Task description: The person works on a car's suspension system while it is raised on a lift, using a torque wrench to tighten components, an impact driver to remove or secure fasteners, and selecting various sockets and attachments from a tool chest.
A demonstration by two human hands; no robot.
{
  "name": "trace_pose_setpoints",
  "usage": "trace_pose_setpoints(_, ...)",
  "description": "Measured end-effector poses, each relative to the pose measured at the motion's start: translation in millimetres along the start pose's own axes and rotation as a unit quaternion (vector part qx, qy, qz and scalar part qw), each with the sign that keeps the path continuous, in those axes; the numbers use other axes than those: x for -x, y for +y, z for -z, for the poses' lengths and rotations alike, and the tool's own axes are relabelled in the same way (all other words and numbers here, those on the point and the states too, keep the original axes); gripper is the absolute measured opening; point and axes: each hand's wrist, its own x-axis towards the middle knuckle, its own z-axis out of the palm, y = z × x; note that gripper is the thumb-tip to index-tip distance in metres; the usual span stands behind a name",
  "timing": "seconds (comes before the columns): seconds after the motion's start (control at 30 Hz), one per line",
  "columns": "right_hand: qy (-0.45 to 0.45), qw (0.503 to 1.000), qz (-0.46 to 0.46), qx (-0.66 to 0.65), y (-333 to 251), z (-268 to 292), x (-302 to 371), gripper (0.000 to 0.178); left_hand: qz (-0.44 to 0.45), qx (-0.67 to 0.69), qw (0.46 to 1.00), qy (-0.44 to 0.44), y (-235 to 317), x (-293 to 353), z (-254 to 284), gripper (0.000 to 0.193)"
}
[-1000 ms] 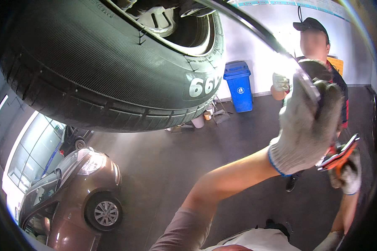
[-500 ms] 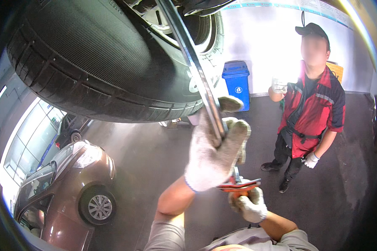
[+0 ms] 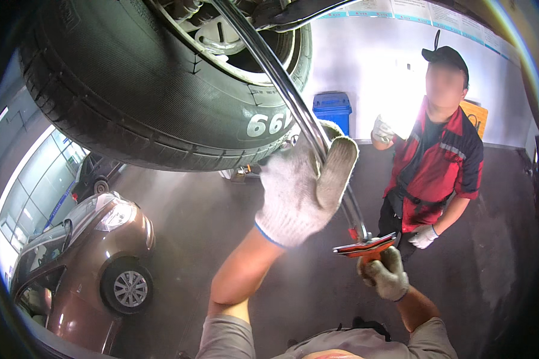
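Observation:
A long shiny metal bar [image 3: 281, 81] slants from the underside of a raised vehicle, past its tyre [image 3: 161, 90], down to the right. Around its middle is my left hand [image 3: 293, 200], in a white knit glove, the thumb in front and most fingers hidden behind. At the bar's lower end sits a flat dark plate with red edges [image 3: 365, 245] and an orange handle [image 3: 372, 256]. My gloved right hand [image 3: 388, 275] is closed around that handle. What the bar's upper end meets is beyond the frame.
A person in a red and black work shirt [image 3: 428, 173] stands to the right, holding a bright light [image 3: 395, 113]. Behind are a blue bin [image 3: 332, 110] and a yellow board [image 3: 474, 116]. A brown car [image 3: 90, 263] is parked at lower left, a dark car [image 3: 96, 173] beyond.
My right hand has moved up and right with the orange handle, and more bar shows below my left hand. The wheel's inner side shows more sharply. The other person appears farther left.

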Motion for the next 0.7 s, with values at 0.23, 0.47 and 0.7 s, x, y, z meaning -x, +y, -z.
trace_pose_setpoints(0.23, -0.028, 1.000, 0.005, 0.010, -43.8, 36.8, 26.5, 0.034, -0.402, -0.368, 0.833, 0.101, -6.3, -24.0, 38.1, 0.029)
trace_pose_setpoints(0.47, -0.033, 0.998, 0.032, -0.037, 0.3, -10.9, 4.2, 0.030, -0.463, -0.473, 0.747, 0.059, -37.8, -40.0, 79.2, 0.026)
trace_pose_setpoints(0.7, -0.025, 0.980, 0.120, 0.157, 30.6, 0.6, -64.7, 0.031, -0.411, -0.493, 0.763, 0.083, -47.5, -74.9, 95.5, 0.024)
